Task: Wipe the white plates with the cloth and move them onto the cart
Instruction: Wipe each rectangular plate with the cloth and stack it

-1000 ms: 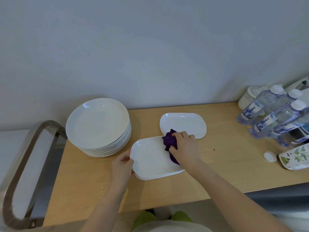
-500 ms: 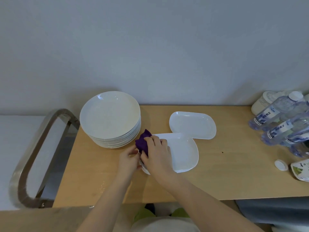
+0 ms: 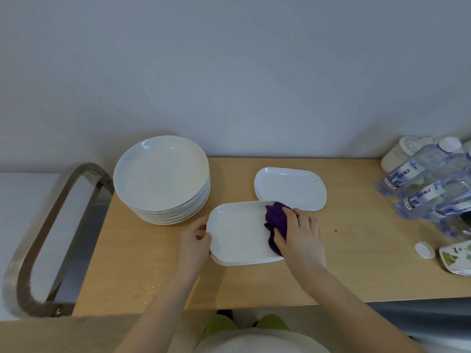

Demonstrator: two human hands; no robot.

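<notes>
While our left hand (image 3: pixel 196 238) gripped the rectangular plate (image 3: pixel 239 235) by its left short edge, our right hand (image 3: pixel 300 235) pressed the purple cloth (image 3: pixel 276 220) at its right end. Its long axis ran left-right on the desk (image 3: pixel 356 263); the cart (image 3: pixel 51 225) lay left, nearer our left hand.

wall (image 3: pixel 229 72): plain grey | wood table (image 3: pixel 356 271) vs wall | light: soft, even

Bare forearms (image 3: pixel 163 309), no sleeves; white top (image 3: pixel 260 342), lime-green trousers (image 3: pixel 219 324).

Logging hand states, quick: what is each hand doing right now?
Left hand: grips the left edge of the white rectangular plate.
Right hand: presses the crumpled purple cloth onto that plate, fingers curled over it.
</notes>
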